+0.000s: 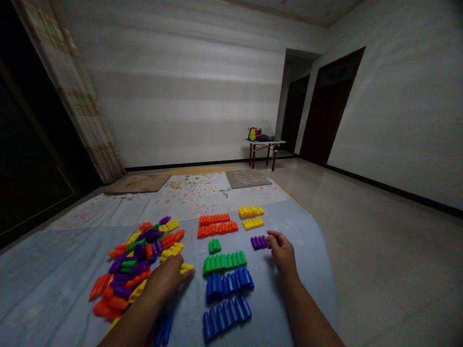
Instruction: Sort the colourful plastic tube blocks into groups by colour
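Note:
Bullet-shaped plastic pieces in several colours lie on a cloth-covered table. My left hand point(164, 279) is at the right side of a mixed pile point(125, 274), its thumb and fingers closed around a yellow piece point(187, 267). More yellow pieces point(172, 250) lie just beyond its fingers. My right hand point(284, 255) pinches at the right end of a short purple row point(258, 242); its fingertips partly cover the end piece. Left of that row are orange rows point(217, 229), a small green group point(214, 246) and a longer green row point(224, 262). Blue rows point(227, 318) lie nearest me.
Yellow rows point(253, 223) lie beyond the purple one. A brown board point(139, 183) and a grey mat point(248, 179) rest at the table's far edge. A small side table point(280, 141) with a colourful bag point(254, 134) stands by the far wall.

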A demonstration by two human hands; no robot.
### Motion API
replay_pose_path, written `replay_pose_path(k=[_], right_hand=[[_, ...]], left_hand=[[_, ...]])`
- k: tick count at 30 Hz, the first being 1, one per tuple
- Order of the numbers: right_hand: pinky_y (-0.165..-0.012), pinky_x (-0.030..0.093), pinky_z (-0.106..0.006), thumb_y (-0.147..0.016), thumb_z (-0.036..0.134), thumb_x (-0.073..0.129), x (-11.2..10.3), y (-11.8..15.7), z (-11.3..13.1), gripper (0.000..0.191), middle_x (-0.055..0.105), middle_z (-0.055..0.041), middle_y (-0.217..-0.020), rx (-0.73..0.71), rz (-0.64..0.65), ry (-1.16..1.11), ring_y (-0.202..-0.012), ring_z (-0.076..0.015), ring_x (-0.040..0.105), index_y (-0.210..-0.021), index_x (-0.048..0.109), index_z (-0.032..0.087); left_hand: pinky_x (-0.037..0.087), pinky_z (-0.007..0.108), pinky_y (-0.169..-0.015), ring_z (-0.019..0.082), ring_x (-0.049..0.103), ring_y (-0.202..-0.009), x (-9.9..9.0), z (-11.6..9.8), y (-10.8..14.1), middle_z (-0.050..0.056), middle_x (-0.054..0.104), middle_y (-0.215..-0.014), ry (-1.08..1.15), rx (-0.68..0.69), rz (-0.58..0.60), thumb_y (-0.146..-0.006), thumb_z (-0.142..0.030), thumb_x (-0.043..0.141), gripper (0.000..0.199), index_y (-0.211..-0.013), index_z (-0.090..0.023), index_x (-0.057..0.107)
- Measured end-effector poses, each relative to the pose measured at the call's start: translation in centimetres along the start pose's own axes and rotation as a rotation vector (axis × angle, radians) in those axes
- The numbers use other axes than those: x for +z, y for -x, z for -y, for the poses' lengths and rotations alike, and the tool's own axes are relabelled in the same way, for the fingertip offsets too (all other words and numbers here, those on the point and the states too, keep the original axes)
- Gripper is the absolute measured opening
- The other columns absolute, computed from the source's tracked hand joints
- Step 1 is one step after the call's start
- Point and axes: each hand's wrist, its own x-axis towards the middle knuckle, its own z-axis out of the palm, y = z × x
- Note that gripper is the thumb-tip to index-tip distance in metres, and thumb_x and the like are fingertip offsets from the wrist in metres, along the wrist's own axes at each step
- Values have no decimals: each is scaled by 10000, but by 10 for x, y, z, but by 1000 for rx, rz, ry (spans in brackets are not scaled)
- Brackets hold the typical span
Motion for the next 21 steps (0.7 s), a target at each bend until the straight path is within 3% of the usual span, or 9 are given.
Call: replay_pose_path(k=[5,11,17,21], right_hand=[[-555,453,-284,-635,423,646,-1,1,0,333,666,-37,-678,-5,-1,9,-577,-163,561,-835,675,159],[-566,455,-282,-655,406,625,0,0,2,306,667,-34,-678,0,-12,14,-566,-154,549,-837,668,164],[-572,450,-276,-669,383,627,0,-1,-2,289,666,-36,-694,4,-4,10,-607,-163,563,-845,672,159],[-582,454,-272,-689,389,609,3,0,-1,290,659,-29,-692,18,-4,4,-598,-153,552,-859,667,162]], left_hand=[[402,295,-792,220,582,-946,8,5,-10,89,624,-1017,74,51,24,-695,-386,485,350,-970,-176,540],[400,286,-703,218,586,-863,6,6,-21,48,636,-854,31,66,70,-628,-336,513,235,-803,-186,562],[427,303,-763,216,597,-871,3,15,-35,66,636,-940,113,91,44,-647,-378,506,409,-991,-169,582],[447,327,-804,206,598,-846,-6,-3,-47,98,604,-1037,233,124,-49,-691,-428,480,513,-1115,-144,533]])
